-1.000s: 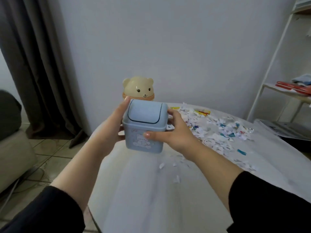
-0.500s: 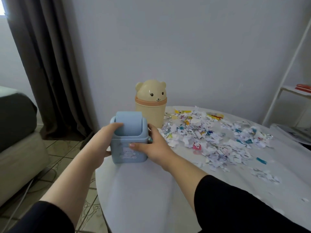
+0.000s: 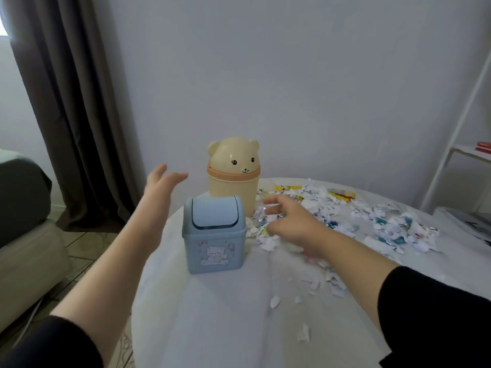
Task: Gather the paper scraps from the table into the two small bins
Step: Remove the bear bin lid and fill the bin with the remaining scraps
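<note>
With the blue bin (image 3: 214,235) set beside the scraps (image 3: 345,216), before the bear bin (image 3: 233,179), your right hand (image 3: 289,224) hangs over the pile, loose and empty, likely to sweep; your left hand (image 3: 162,187) hovers open.

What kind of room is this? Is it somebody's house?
Probably a living room in a home: a beige and dark grey cushioned sofa sits near long dark grey curtains, and a round white table holds a cream bear-shaped plastic bin and torn paper scraps.
</note>
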